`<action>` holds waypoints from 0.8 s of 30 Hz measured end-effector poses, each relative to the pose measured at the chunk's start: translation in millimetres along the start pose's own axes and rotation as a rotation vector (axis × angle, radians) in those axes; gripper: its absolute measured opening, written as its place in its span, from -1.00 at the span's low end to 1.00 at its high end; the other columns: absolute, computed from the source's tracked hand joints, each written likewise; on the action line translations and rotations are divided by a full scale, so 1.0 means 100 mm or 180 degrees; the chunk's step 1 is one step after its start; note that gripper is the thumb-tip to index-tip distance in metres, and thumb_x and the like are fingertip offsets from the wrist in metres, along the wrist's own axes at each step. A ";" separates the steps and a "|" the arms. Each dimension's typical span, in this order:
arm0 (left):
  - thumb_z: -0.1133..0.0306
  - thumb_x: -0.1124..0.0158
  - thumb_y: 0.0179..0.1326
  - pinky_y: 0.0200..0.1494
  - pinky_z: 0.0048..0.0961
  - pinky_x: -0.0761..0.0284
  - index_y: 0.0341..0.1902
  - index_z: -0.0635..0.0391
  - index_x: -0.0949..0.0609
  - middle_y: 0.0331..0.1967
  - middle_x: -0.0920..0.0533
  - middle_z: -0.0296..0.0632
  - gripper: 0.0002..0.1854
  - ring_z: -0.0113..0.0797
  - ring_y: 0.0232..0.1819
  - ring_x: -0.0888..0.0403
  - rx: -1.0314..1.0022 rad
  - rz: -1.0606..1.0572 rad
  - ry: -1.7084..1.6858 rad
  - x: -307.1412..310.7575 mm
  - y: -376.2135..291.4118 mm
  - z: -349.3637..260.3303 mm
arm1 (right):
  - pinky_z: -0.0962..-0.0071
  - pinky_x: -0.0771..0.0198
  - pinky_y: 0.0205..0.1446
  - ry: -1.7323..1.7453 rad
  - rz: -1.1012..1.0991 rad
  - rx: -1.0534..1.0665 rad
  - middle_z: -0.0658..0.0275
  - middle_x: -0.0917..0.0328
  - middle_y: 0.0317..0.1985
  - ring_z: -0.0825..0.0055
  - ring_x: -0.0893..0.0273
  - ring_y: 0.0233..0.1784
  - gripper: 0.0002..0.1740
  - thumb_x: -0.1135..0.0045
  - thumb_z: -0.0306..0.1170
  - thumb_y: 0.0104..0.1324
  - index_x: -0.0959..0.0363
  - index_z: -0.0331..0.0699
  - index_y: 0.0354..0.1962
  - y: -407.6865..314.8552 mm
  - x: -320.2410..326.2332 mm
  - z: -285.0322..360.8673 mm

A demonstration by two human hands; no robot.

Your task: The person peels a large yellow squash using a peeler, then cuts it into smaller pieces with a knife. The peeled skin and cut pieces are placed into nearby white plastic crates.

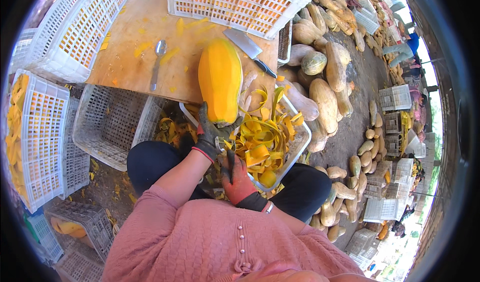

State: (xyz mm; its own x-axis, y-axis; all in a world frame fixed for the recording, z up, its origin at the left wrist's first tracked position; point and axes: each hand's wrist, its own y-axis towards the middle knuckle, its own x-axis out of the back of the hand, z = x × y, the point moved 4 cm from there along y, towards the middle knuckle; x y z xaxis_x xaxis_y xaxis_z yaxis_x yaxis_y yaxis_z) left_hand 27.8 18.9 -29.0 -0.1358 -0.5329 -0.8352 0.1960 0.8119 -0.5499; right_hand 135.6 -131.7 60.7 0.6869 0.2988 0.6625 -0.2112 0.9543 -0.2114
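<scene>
A peeled orange pumpkin (220, 81) lies lengthwise on the wooden board, its near end over the board's edge. My left hand (214, 132), in a dark and red work glove, grips that near end from below. My right hand (237, 181), gloved alike, is closed around a peeler (225, 143), whose head is just under the left hand. Long curled pumpkin peels (264, 143) fill a white plastic tub (300, 147) at my knees. On the board (127, 64) lie a metal spoon (156, 63) and a cleaver (243, 44) with a dark handle, right of the pumpkin.
A white crate (240, 8) stands at the board's far edge, other crates (45, 139) at the left, some with orange pieces. An empty-looking crate (108, 121) sits beside my left knee. Unpeeled pumpkins (324, 102) are heaped at the right. A person (403, 49) is far off right.
</scene>
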 end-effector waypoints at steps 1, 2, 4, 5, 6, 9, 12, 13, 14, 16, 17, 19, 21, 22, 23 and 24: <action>-0.35 -0.18 0.31 0.27 0.33 -0.55 0.43 -0.04 -0.48 0.29 -0.57 -0.05 -0.20 0.15 0.24 -0.56 -0.0073 -0.0086 0.0012 -0.03 -0.02 0.00 | -0.01 -0.43 0.41 0.0211 0.0044 -0.0085 -0.36 -0.25 0.39 -0.31 -0.44 0.33 -0.17 -0.21 -0.35 0.40 -0.06 -0.42 0.51 0.00 0.08 -0.01; -0.38 -0.13 0.32 0.26 0.28 -0.57 0.41 -0.03 -0.49 0.26 -0.58 -0.05 -0.19 0.12 0.25 -0.56 -0.0092 0.0038 0.0126 0.05 0.00 -0.02 | 0.10 -0.37 0.48 0.0579 -0.0159 0.0199 -0.28 -0.33 0.39 -0.17 -0.47 0.36 -0.26 -0.14 -0.36 0.47 -0.11 -0.44 0.50 0.05 0.11 -0.13; -0.40 -0.09 0.32 0.26 0.22 -0.59 0.41 -0.03 -0.49 0.27 -0.58 -0.05 -0.18 0.08 0.27 -0.56 0.0028 0.0151 -0.0073 0.08 0.01 -0.06 | 0.18 -0.35 0.49 0.0825 -0.0500 0.0250 -0.22 -0.39 0.37 -0.05 -0.49 0.38 -0.34 -0.07 -0.38 0.53 -0.16 -0.45 0.48 0.33 0.48 -0.02; -0.41 -0.07 0.32 0.26 0.19 -0.60 0.42 -0.03 -0.49 0.28 -0.58 -0.05 -0.18 0.07 0.27 -0.56 0.0075 0.0189 -0.0180 0.11 -0.01 -0.10 | 0.22 -0.34 0.50 0.0955 -0.0644 0.0269 -0.20 -0.43 0.36 0.01 -0.50 0.40 -0.38 -0.03 -0.38 0.56 -0.18 -0.46 0.47 0.53 0.66 0.01; -0.42 -0.04 0.33 0.20 0.13 -0.65 0.40 -0.07 -0.51 0.30 -0.59 -0.07 -0.19 0.03 0.26 -0.59 0.0153 0.0207 0.0007 0.11 -0.07 -0.17 | 0.24 -0.32 0.51 0.0849 -0.0648 0.0308 -0.17 -0.45 0.36 0.07 -0.48 0.42 -0.42 0.01 -0.39 0.58 -0.20 -0.47 0.46 0.75 0.82 -0.05; -0.45 -0.05 0.32 0.13 0.06 -0.68 0.38 -0.09 -0.54 0.29 -0.61 -0.10 -0.20 0.00 0.22 -0.63 -0.0322 -0.0247 0.0257 0.05 -0.30 -0.33 | 0.33 -0.46 0.30 0.1001 -0.0643 0.0257 -0.07 -0.57 0.19 0.21 -0.60 0.19 -0.48 -0.01 -0.34 0.58 -0.30 -0.41 0.39 1.58 1.06 -0.15; -0.41 -0.22 0.29 0.15 0.02 -0.66 0.37 -0.12 -0.55 0.29 -0.62 -0.18 -0.22 -0.07 0.24 -0.62 -0.0502 -0.0310 0.0566 0.28 -0.16 -0.45 | 0.39 -0.55 -0.16 0.1199 -0.0454 0.0016 0.11 -0.68 -0.13 0.37 -0.64 -0.29 -0.50 -0.08 -0.19 0.55 -0.40 -0.27 0.31 2.44 1.14 0.01; -0.40 -0.25 0.28 0.16 0.01 -0.65 0.38 -0.12 -0.54 0.30 -0.61 -0.19 -0.22 -0.08 0.26 -0.61 -0.0572 -0.0387 0.0715 0.31 -0.14 -0.47 | 0.39 -0.52 -0.30 0.1146 -0.0408 0.0032 0.17 -0.68 -0.23 0.43 -0.59 -0.43 -0.49 -0.10 -0.13 0.53 -0.42 -0.23 0.28 2.72 1.16 0.07; -0.38 -0.28 0.27 0.17 0.01 -0.65 0.38 -0.12 -0.54 0.31 -0.61 -0.19 -0.23 -0.09 0.27 -0.60 -0.0570 -0.0348 0.0725 0.32 -0.13 -0.47 | 0.40 -0.51 -0.32 0.1126 -0.0167 -0.0218 0.16 -0.67 -0.23 0.45 -0.58 -0.44 -0.47 -0.10 -0.10 0.52 -0.42 -0.24 0.28 2.97 1.20 0.13; -0.34 -0.32 0.26 0.17 0.01 -0.64 0.38 -0.12 -0.54 0.31 -0.60 -0.20 -0.24 -0.10 0.28 -0.59 -0.0567 -0.0259 0.0746 0.29 -0.14 -0.45 | 0.38 -0.54 -0.29 0.0968 0.0248 -0.0529 0.13 -0.67 -0.20 0.40 -0.61 -0.39 -0.43 -0.12 -0.06 0.51 -0.43 -0.25 0.30 3.29 1.23 0.20; -0.33 -0.32 0.27 0.18 0.01 -0.64 0.38 -0.12 -0.54 0.31 -0.60 -0.20 -0.25 -0.10 0.28 -0.59 -0.0567 -0.0253 0.0762 0.27 -0.14 -0.44 | 0.34 -0.58 -0.24 0.0832 0.0413 -0.0598 0.10 -0.68 -0.15 0.33 -0.65 -0.32 -0.41 -0.14 -0.06 0.50 -0.43 -0.26 0.31 3.38 1.24 0.21; -0.32 -0.31 0.27 0.18 -0.01 -0.63 0.38 -0.12 -0.54 0.31 -0.60 -0.20 -0.26 -0.10 0.27 -0.60 -0.0558 -0.0250 0.0775 0.23 -0.16 -0.43 | 0.24 -0.60 -0.10 0.0447 0.0247 -0.0217 -0.02 -0.69 -0.08 0.11 -0.69 -0.18 -0.40 -0.14 -0.08 0.49 -0.42 -0.27 0.32 3.36 1.21 0.18; -0.31 -0.30 0.29 0.20 0.00 -0.62 0.38 -0.12 -0.54 0.32 -0.60 -0.20 -0.27 -0.10 0.27 -0.60 -0.0600 -0.0332 0.0722 0.20 -0.17 -0.42 | 0.08 -0.58 0.10 -0.0069 -0.0436 0.0684 -0.22 -0.67 -0.04 -0.20 -0.67 -0.04 -0.40 -0.12 -0.11 0.48 -0.38 -0.26 0.34 2.95 1.01 0.10; -0.30 -0.30 0.29 0.21 0.00 -0.62 0.39 -0.12 -0.54 0.32 -0.60 -0.20 -0.27 -0.10 0.27 -0.60 -0.0640 -0.0373 0.0684 0.18 -0.17 -0.41 | 0.01 -0.52 0.21 -0.0022 -0.0535 0.0618 -0.30 -0.60 0.06 -0.31 -0.58 0.09 -0.37 -0.11 -0.14 0.48 -0.33 -0.31 0.37 2.63 0.86 0.08; -0.28 -0.28 0.31 0.23 0.02 -0.59 0.40 -0.12 -0.52 0.32 -0.60 -0.21 -0.28 -0.09 0.28 -0.59 -0.0674 -0.0200 0.0600 0.14 -0.17 -0.40 | -0.06 -0.46 0.33 0.0035 -0.0640 0.0549 -0.38 -0.54 0.15 -0.42 -0.48 0.23 -0.34 -0.10 -0.16 0.48 -0.28 -0.36 0.40 2.24 0.67 0.07; -0.27 -0.27 0.32 0.25 0.03 -0.57 0.41 -0.13 -0.51 0.32 -0.60 -0.21 -0.29 -0.09 0.28 -0.59 -0.0691 -0.0032 0.0525 0.10 -0.17 -0.36 | -0.06 -0.44 0.36 -0.0124 -0.0648 0.0759 -0.43 -0.42 0.26 -0.37 -0.46 0.28 -0.28 -0.11 -0.22 0.47 -0.19 -0.46 0.44 1.90 0.48 0.00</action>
State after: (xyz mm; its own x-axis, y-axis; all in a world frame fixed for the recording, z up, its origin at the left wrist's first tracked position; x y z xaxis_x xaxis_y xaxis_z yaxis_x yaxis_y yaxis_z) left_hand -11.8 8.1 -28.1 -0.2967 -0.5097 -0.8076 -0.0165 0.8483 -0.5293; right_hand 128.2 63.9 52.1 0.7056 0.0970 0.7019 -0.2322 0.9675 0.0998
